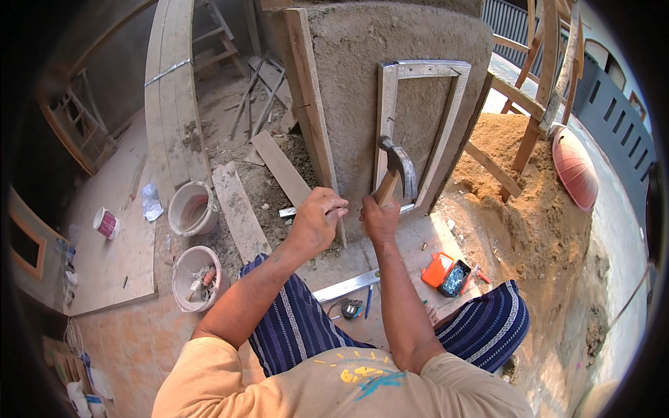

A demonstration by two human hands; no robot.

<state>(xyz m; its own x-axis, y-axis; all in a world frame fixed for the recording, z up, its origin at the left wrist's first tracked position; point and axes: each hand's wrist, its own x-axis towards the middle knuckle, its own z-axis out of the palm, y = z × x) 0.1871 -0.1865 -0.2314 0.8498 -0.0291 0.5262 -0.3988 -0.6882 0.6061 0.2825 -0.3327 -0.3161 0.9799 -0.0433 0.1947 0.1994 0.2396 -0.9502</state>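
My right hand (380, 220) is wrapped round the wooden handle of a claw hammer (402, 166), its steel head raised in front of the wall. Close by on the left, my left hand (322, 219) is closed with thumb and fingers pinched together; what they hold, if anything, is too small to make out. Beyond both hands a silvery metal frame (388, 115), rectangular, stands against the rough cement-coated wall (345, 90). The hammer head overlaps the frame's lower left part in view; I cannot tell whether they touch. A wooden batten (311, 104) runs up the wall's left edge.
Below my hands lie a metal bar (346, 285), a tape measure (350, 308), a blue pen (368, 301) and an open orange-and-black box (454, 279) of small pieces. Two buckets (194, 209) stand left among planks (240, 209). Sand (516, 209) is heaped right beside a pink basin (575, 167).
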